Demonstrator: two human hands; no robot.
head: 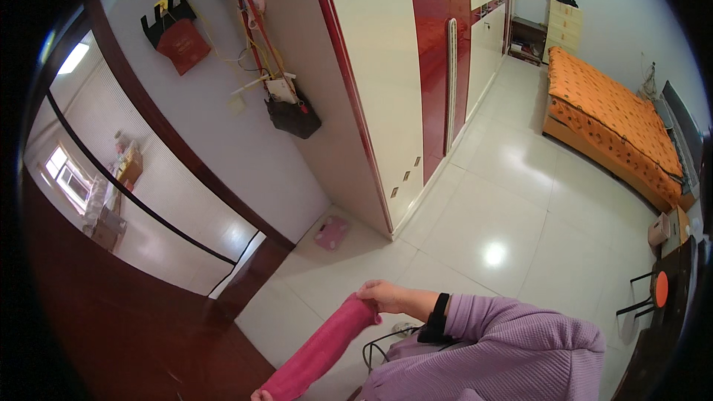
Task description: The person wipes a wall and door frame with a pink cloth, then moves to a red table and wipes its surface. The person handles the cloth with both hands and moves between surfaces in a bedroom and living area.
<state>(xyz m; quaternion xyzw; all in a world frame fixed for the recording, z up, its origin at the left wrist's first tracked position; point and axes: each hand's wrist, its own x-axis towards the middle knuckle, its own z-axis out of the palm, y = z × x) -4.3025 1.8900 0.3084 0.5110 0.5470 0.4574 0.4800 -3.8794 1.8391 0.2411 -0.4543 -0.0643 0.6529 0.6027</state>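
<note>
A folded pink cloth (326, 345) is stretched slantwise in front of me, above the tiled floor. Its upper end is pinched between the thumb and fingers of my right hand (385, 296). At the bottom edge of the view, my left hand (262, 396) grips the lower end; only its fingertips show. A black strap (437, 320) circles my right wrist, below a ribbed lilac sleeve (501, 320). Beside it hangs a looped black cable (374, 346). Part of a shoe (405, 328) shows beneath my arm.
A dark red-brown door (128, 323) stands at left, beside a doorway. Ahead is a cream and red wardrobe (373, 67); a black bag (294, 117) hangs at its side. A pink scale (332, 233) lies on the floor. At right are a bed (618, 117) and an orange stool (661, 289).
</note>
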